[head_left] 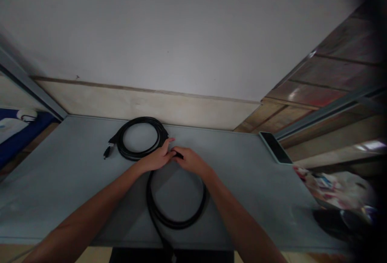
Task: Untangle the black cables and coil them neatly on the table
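A black cable (178, 225) lies in a loose loop in front of me, its far side raised in my hands. My right hand (190, 159) closes around the top of this loop, where a short dark piece shows between the fingers. Close beside it, my left hand (159, 157) pinches the same cable with the thumb, one finger stretched upward. One end with a plug (168, 247) hangs over the table's near edge. Behind my left hand rests a coiled black cable (119, 144), with a connector (107, 153) at its left.
The grey table (242, 190) runs along a pale wall. A phone (275, 147) lies near its right edge. Plastic bags (341, 188) and a dark object (331, 220) are at the right. Blue cloth (22, 142) shows at the far left.
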